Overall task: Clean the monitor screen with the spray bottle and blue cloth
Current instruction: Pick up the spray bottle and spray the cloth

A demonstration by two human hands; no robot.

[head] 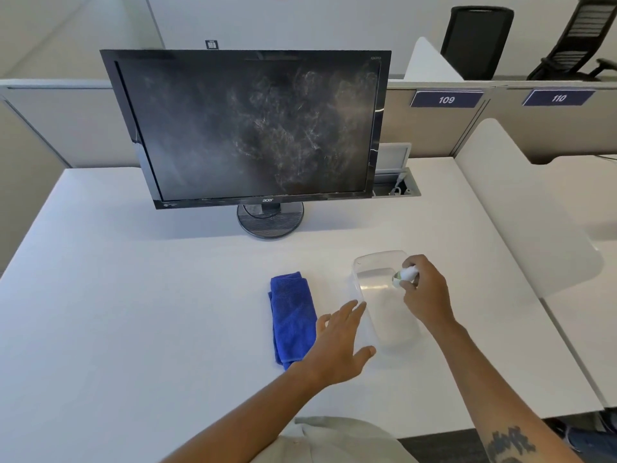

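The right hand (425, 289) grips a small spray bottle (405, 275) over a clear plastic container (384, 295). The left hand (340, 342), fingers spread and holding nothing, hovers beside the folded blue cloth (292, 317) on the white desk (133, 312), before the smeared monitor (247, 128).

monitor (247, 128) at back of desk (133, 312); cloth (292, 319) in front, clear tub (384, 295) just right of cloth; chairs (475, 41) behind partition.

The white desk (133, 312) bears a monitor (247, 128) (on a round stand), folded blue cloth (292, 315), clear tub (384, 305).
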